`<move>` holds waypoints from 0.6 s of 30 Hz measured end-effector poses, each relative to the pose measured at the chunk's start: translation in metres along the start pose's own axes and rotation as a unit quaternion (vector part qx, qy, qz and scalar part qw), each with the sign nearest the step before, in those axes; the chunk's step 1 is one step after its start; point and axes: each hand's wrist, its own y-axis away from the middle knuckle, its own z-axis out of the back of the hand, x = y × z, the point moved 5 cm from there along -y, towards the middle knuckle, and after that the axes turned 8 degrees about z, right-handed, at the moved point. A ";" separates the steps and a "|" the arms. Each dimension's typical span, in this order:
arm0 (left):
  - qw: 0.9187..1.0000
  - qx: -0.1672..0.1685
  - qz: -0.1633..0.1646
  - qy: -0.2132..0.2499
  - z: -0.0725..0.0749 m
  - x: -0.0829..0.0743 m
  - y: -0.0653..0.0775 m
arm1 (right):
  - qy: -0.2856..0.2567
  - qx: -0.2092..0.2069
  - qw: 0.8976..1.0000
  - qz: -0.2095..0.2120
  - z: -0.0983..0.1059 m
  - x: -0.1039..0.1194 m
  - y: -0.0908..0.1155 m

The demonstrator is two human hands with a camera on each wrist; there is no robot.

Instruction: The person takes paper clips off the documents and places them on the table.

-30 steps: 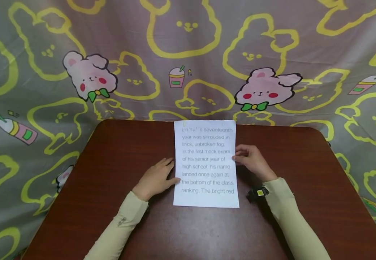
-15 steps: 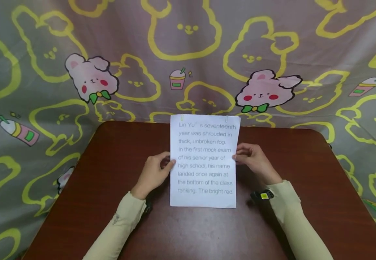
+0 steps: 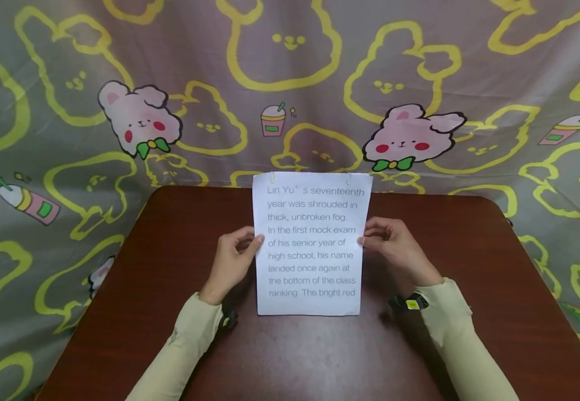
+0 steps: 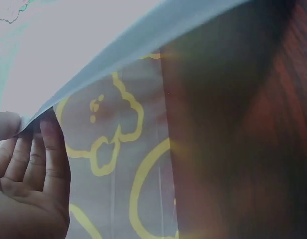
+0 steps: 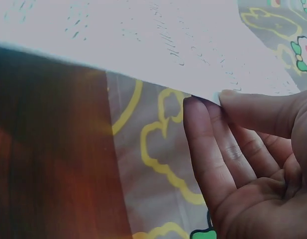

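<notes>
Sheet: I have a white printed sheet (image 3: 311, 243) over the middle of the brown counter (image 3: 134, 289), its far edge tilted up against the cloth, its near edge low at the counter.
Left hand: my left hand (image 3: 230, 264) sits at the sheet's left edge; the grip is closed to a pinch, thumb on the printed face, fingers (image 4: 50, 149) behind it in the left wrist view.
Right hand: my right hand (image 3: 395, 250) sits at the sheet's right edge, level with the left; here too the grip is pinched on the paper, thumb on top, fingers (image 5: 208, 149) under the edge.
Clips: two small clips (image 3: 272, 177) sit on the sheet's top edge.
Backdrop: a grey cloth (image 3: 290, 83) with yellow rabbit outlines hangs behind the sheet.
</notes>
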 end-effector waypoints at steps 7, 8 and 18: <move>1.000 -0.005 -0.010 0.012 0.004 -0.008 0.003 | 0.033 0.016 0.999 0.013 0.003 0.008 0.005; 1.000 -0.005 -0.010 0.012 0.005 -0.009 0.003 | 0.035 0.016 0.999 0.013 0.003 0.009 0.005; 0.999 0.009 0.008 0.033 0.004 -0.012 0.004 | 0.035 0.016 0.999 0.001 0.006 0.016 0.008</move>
